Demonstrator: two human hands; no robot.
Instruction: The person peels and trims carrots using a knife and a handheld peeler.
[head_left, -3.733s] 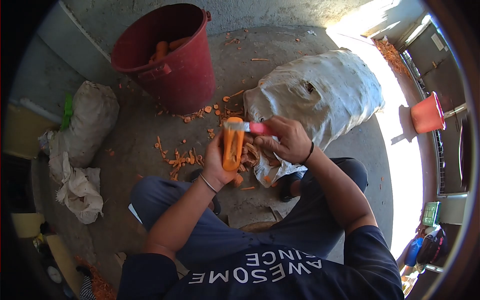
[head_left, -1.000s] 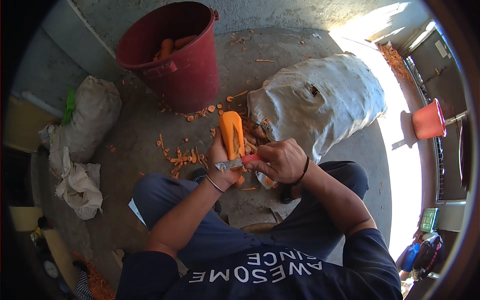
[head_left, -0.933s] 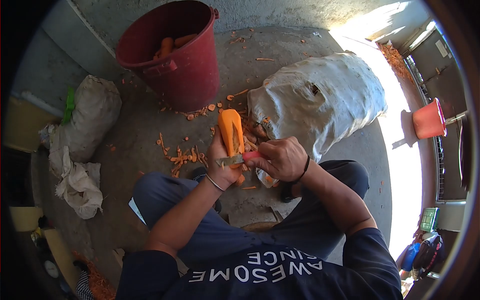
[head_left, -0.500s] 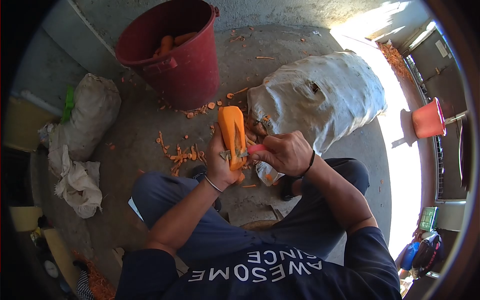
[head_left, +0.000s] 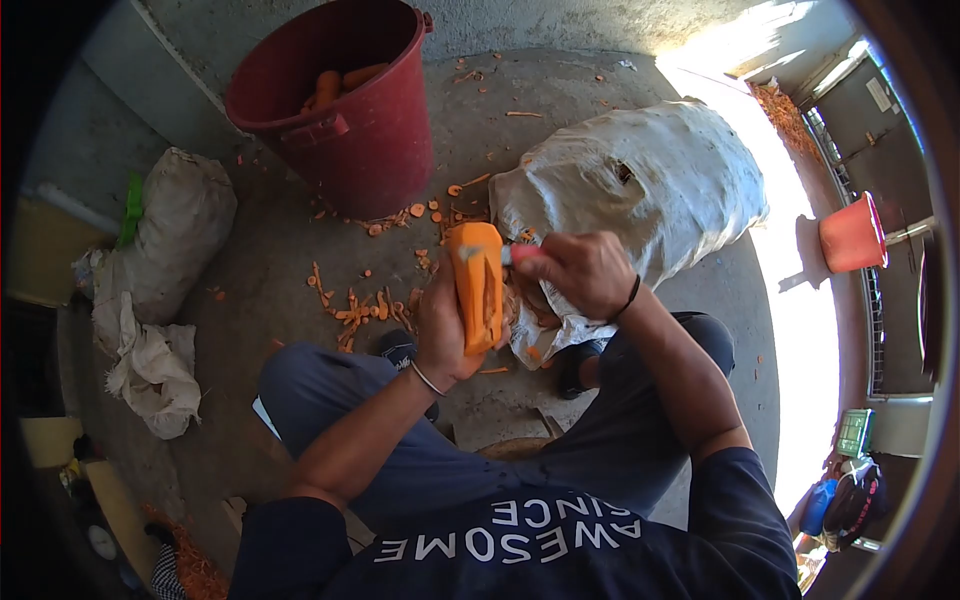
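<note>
My left hand [head_left: 446,325] is wrapped around a large carrot [head_left: 474,285] and holds it upright in front of me. The carrot's surface is cut into flat facets, with a darker, rough groove running down its right side. My right hand [head_left: 588,275] grips the red handle of a knife [head_left: 522,253]. Its blade, smeared by motion, lies across the carrot's upper end. Behind my right hand, partly hidden, unpeeled carrots show at the mouth of a big white sack [head_left: 640,190].
A dark red bucket [head_left: 375,150] with carrots inside stands ahead to the left. Carrot trimmings [head_left: 362,312] litter the floor. Filled sacks [head_left: 185,220] lean at far left. An orange-red bucket [head_left: 850,237] is at right, beside a sunlit strip.
The knife has moved from the carrot's lower end up to its top, with my right hand rising. The scrap around the blade no longer shows. My left hand still holds the carrot.
</note>
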